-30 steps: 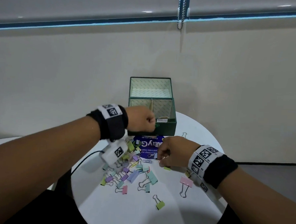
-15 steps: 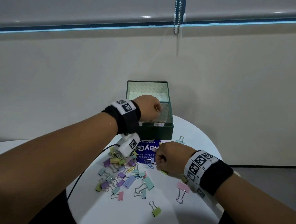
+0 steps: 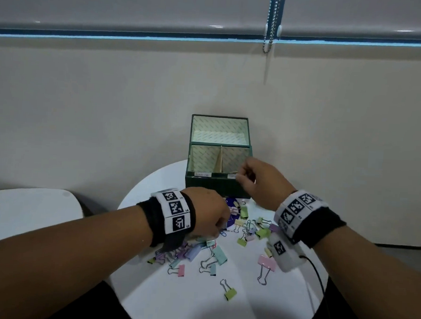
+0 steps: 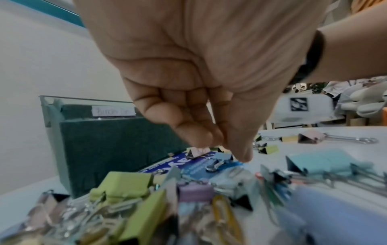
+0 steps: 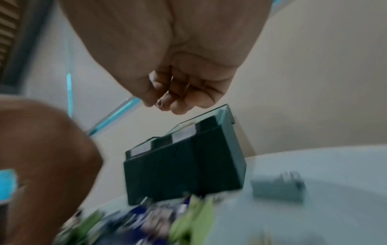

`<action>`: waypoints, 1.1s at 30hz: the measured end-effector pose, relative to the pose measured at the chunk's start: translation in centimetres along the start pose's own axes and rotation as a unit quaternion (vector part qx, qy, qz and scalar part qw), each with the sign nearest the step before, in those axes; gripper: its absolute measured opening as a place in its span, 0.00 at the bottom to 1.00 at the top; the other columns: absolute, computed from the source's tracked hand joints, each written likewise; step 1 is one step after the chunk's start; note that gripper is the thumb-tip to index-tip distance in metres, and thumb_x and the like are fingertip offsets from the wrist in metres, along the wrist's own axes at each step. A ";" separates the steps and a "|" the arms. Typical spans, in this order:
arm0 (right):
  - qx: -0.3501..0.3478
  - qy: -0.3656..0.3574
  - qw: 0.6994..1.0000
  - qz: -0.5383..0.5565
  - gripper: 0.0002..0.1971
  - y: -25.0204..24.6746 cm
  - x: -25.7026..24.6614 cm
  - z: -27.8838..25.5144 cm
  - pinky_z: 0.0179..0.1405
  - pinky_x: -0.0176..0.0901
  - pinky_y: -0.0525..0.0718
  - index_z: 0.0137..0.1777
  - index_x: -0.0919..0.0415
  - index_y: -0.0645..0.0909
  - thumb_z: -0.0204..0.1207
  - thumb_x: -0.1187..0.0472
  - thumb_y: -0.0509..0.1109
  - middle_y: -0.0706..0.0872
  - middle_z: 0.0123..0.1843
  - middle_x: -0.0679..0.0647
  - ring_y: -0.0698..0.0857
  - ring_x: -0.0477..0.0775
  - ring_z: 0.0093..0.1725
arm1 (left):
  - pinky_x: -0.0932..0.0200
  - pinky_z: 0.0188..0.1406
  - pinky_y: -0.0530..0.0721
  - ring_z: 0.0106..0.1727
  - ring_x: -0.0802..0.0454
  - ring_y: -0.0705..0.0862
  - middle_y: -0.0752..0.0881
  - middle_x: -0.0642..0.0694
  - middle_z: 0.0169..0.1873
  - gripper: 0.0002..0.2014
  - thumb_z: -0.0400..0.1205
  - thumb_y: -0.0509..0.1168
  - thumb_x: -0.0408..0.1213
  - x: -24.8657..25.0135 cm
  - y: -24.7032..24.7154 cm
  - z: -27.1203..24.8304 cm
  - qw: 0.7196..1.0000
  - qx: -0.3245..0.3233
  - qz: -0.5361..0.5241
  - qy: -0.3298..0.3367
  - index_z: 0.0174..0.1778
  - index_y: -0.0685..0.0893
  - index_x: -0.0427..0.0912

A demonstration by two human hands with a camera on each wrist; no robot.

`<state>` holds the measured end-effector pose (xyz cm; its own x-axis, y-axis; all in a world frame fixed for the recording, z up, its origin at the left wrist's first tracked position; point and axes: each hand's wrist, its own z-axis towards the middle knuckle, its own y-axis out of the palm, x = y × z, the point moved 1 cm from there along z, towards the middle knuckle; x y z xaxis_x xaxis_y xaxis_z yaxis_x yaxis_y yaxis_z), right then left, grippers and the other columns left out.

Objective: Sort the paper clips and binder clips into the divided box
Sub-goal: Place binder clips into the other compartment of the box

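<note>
One-handed, pinched a thin wire paper clip (image 5: 160, 103) between thumb and curled fingers of the right hand (image 3: 259, 181). Held it raised off the table, just over the front rim of the green box (image 3: 217, 187), at the right-hand front section. Had the box standing at 12 o'clock on the round white table (image 3: 269, 313), lid up, one long section at the back and two labelled ones in front.

Lowered the left hand (image 3: 209, 213) onto the heap of pastel binder clips (image 3: 199, 251) near the table's middle, fingertips bunched against the thumb, pointing down at a blue card (image 4: 188, 165) in front of the box. Could not tell whether those fingers gripped anything.

Left a pink binder clip (image 3: 267, 262) lying at 3 o'clock from the heap and a green one (image 3: 230, 293) alone at 6 o'clock.
</note>
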<state>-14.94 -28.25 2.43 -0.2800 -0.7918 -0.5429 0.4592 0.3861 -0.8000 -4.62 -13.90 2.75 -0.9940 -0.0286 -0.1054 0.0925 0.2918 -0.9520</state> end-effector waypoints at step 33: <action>-0.244 -0.001 0.949 -0.198 0.11 0.6 2.0 -3.6 0.54 0.36 0.79 0.59 0.44 0.91 0.81 0.52 0.72 0.88 0.56 0.39 0.84 0.44 0.53 | 0.51 0.46 0.88 0.43 0.50 0.83 0.84 0.54 0.41 0.08 0.79 0.66 0.36 1.1 1.8 0.1 0.996 -0.048 0.019 0.068 0.50 0.84 0.53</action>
<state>-18.21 -27.90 -0.07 -0.3477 -0.9210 -0.1755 -0.1267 0.2316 -0.9645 -5.54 -13.52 0.86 -0.9892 0.1114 -0.0953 0.1311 0.3800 -0.9156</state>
